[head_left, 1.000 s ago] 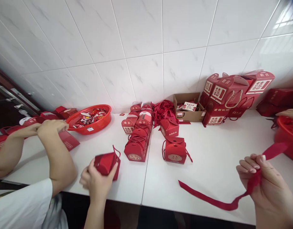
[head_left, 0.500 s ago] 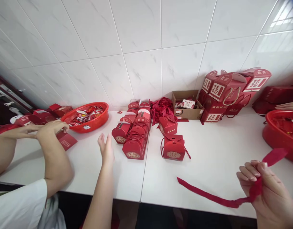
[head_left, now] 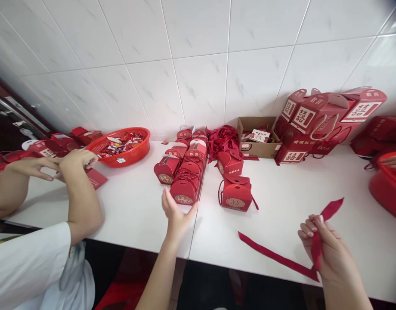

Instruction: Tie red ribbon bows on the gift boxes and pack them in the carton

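My left hand [head_left: 176, 215] is open, thumb and fingers spread, with nothing in it; it is just in front of the nearest red gift box [head_left: 184, 192] of the packed rows. In my right hand [head_left: 323, 247] a dark red ribbon [head_left: 275, 254] is gripped between thumb and fingers. One end of the ribbon sticks up past the thumb; the rest hangs down and trails left across the white table [head_left: 214, 241]. Between my hands stands a red box with a cord [head_left: 236, 194], and behind it another red box [head_left: 230, 163].
Behind the boxes lie a heap of red ribbons [head_left: 224, 140] and a cardboard box [head_left: 261, 150]. Stacked gift boxes [head_left: 320, 116] stand at the wall. Red baskets [head_left: 127, 158] sit left and right. At left, a co-worker's arms [head_left: 83, 193] reach over the table.
My left hand has moved right to the front of the packed boxes, its fingers spreading. My right hand has come left with the ribbon still held. The view has shifted slightly.
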Tool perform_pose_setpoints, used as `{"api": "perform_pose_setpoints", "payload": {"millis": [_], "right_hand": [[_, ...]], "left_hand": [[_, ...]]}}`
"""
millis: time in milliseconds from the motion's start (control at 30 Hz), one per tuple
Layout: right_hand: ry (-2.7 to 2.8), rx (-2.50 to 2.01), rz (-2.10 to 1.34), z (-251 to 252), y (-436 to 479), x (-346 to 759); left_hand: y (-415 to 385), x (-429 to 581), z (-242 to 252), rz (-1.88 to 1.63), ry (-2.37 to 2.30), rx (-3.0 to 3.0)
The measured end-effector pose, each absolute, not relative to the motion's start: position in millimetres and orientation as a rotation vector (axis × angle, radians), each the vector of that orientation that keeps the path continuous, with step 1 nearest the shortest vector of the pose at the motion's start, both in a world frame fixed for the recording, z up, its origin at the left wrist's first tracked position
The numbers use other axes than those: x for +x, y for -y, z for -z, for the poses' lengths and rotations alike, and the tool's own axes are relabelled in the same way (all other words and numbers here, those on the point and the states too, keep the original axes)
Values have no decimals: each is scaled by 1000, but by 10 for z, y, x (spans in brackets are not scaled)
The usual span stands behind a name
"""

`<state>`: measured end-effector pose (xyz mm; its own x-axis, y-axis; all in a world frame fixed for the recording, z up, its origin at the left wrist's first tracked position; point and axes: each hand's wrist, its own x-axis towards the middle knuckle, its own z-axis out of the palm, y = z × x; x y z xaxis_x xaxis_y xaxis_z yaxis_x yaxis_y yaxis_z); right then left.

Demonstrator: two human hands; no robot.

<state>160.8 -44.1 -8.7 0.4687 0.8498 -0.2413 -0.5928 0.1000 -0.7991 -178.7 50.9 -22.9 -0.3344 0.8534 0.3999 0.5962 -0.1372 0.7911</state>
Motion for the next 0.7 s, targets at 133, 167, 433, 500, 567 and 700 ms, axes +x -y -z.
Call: {"api": "perform_pose_setpoints", "payload": {"millis": [133, 167, 433, 500, 567, 700], "right_hand": [[268, -995, -1103, 164, 513, 1678], [267, -1015, -1111, 202, 522, 1697], [327, -1122, -1279, 698, 519, 1817], [304, -1107, -1267, 746, 531, 1838], [290, -1112, -1259, 744, 541, 1828], [335, -1098, -1229, 650, 529, 1711]], "left_hand": [[-158, -1787, -47, -1427, -1591, 2063], [-120, -1711, -98, -1276, -1438, 2183], [-589, -674, 247, -330, -141, 2916], [-723, -543, 418, -344, -175, 2915], [-796, -485, 546, -366, -247, 2896], [-837, -490, 650, -409, -256, 2844]]}}
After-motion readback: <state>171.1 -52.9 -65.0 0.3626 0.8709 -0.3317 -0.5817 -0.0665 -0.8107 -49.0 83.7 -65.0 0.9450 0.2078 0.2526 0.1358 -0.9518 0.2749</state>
